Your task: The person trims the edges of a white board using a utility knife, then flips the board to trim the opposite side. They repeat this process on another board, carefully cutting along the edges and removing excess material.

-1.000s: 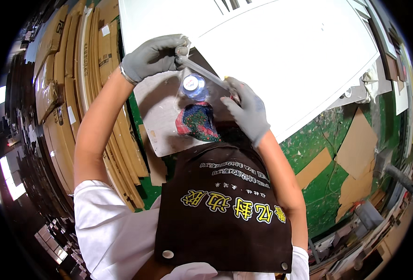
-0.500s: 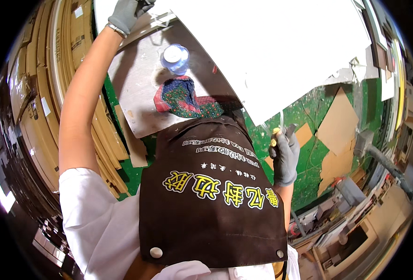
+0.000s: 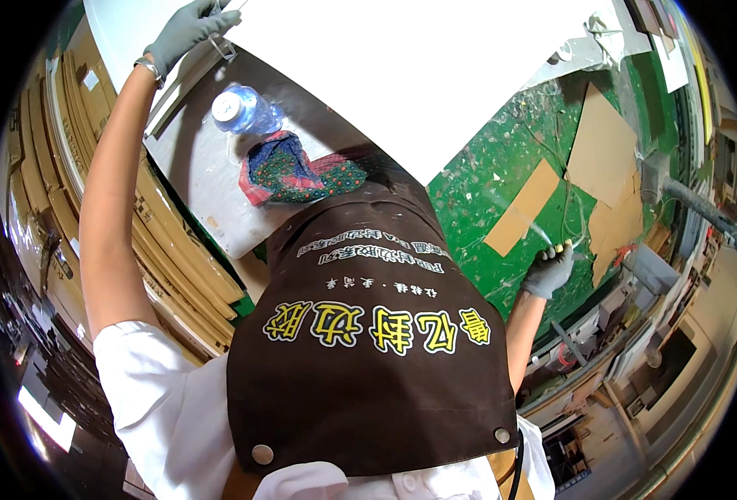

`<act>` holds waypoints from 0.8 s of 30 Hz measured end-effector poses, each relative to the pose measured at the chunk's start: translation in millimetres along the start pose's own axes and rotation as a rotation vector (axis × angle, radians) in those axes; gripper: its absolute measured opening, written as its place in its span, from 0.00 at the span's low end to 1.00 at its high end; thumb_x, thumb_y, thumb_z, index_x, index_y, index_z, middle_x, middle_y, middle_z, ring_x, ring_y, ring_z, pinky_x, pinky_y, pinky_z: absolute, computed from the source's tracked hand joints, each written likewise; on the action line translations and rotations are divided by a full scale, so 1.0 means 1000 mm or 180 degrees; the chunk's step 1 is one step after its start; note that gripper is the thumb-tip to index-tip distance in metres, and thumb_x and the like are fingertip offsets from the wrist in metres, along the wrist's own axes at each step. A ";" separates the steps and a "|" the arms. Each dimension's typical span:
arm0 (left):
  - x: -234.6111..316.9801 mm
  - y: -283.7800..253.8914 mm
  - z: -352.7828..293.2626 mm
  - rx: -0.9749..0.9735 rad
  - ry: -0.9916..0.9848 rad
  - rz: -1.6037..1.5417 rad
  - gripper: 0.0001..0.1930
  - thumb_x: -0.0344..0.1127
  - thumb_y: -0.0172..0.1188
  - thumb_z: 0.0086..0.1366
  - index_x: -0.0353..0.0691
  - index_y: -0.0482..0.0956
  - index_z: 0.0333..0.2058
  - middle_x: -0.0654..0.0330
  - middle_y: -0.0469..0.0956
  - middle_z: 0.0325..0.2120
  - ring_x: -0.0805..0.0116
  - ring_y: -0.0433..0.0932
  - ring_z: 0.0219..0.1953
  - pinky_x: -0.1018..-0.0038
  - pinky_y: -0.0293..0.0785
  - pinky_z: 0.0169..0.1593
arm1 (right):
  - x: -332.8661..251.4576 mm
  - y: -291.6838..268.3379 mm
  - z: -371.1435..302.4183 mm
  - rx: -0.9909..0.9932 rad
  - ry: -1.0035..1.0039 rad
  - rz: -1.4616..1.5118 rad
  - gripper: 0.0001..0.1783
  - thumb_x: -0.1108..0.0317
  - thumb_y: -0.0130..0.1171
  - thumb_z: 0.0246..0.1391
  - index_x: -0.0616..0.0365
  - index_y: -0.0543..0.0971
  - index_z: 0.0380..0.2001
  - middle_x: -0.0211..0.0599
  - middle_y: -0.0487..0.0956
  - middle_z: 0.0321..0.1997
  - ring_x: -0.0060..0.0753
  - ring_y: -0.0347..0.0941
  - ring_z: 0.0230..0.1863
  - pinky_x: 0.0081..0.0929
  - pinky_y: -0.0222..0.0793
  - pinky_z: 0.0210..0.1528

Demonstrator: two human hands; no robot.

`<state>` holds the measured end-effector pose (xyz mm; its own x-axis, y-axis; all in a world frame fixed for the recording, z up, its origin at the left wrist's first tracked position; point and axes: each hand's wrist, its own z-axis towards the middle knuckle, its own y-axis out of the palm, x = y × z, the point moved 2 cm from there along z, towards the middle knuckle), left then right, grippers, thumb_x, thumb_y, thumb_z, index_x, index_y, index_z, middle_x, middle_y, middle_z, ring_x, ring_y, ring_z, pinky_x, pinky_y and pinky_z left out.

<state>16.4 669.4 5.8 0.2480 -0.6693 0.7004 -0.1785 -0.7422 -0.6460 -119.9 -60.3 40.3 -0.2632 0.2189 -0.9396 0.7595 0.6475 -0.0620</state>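
My left hand [image 3: 183, 37], in a grey glove, is at the left edge of a large white panel [image 3: 402, 92]. Its fingers are bent together there; what they pinch is too small to make out. Just below those fingers a thin pale loop of strip [image 3: 225, 50] sticks out. Off to the right, past the panel's near corner, my gloved right hand [image 3: 548, 273] is closed, with yellow on its fingertips. A pale, thin streak [image 3: 541, 233] rises from these fingers, too blurred to name.
A clear bottle with a white cap [image 3: 248, 110] and a patterned cloth [image 3: 293, 171] are on the grey tabletop [image 3: 206, 187] before my brown apron. Stacked cardboard [image 3: 127, 200] lines the left. Cardboard pieces [image 3: 523, 207] and cords lie on the green floor [image 3: 477, 167].
My right hand has moved outward to the right, away from the panel. My left hand has come closer to the pale strip loop. The whole view has shifted, with the bottle now farther left.
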 end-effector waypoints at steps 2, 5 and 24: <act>0.022 0.013 0.004 -0.0244 -0.0218 0.0766 0.33 0.58 0.64 0.62 0.32 0.76 0.51 0.54 0.81 0.40 0.64 0.79 0.42 0.71 0.75 0.50 | 0.009 0.031 -0.028 -0.0505 0.0067 -0.0321 0.10 0.61 0.51 0.66 0.49 0.71 0.29 0.20 0.66 0.22 0.15 0.61 0.20 0.16 0.57 0.21; 0.003 0.002 0.026 0.0013 0.0173 0.1915 0.35 0.62 0.62 0.60 0.29 0.77 0.47 0.43 0.81 0.40 0.51 0.78 0.42 0.62 0.75 0.50 | 0.076 0.084 -0.064 -0.1924 -0.3291 -0.4093 0.08 0.74 0.50 0.58 0.51 0.73 0.25 0.32 0.68 0.21 0.23 0.67 0.24 0.30 0.64 0.26; 0.169 0.032 -0.015 -0.1342 -0.1109 0.0422 0.20 0.46 0.70 0.58 0.36 0.73 0.31 0.62 0.74 0.21 0.72 0.73 0.23 0.73 0.71 0.27 | 0.028 0.148 -0.020 -0.3467 0.0146 -0.0540 0.29 0.63 0.63 0.58 0.69 0.69 0.57 0.42 0.78 0.52 0.31 0.73 0.51 0.29 0.68 0.56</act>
<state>38.7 531.6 108.1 0.4847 -0.7597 0.4335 -0.5769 -0.6502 -0.4944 -27.2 56.1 11.9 -0.3534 0.0785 -0.9322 -0.2136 0.9634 0.1621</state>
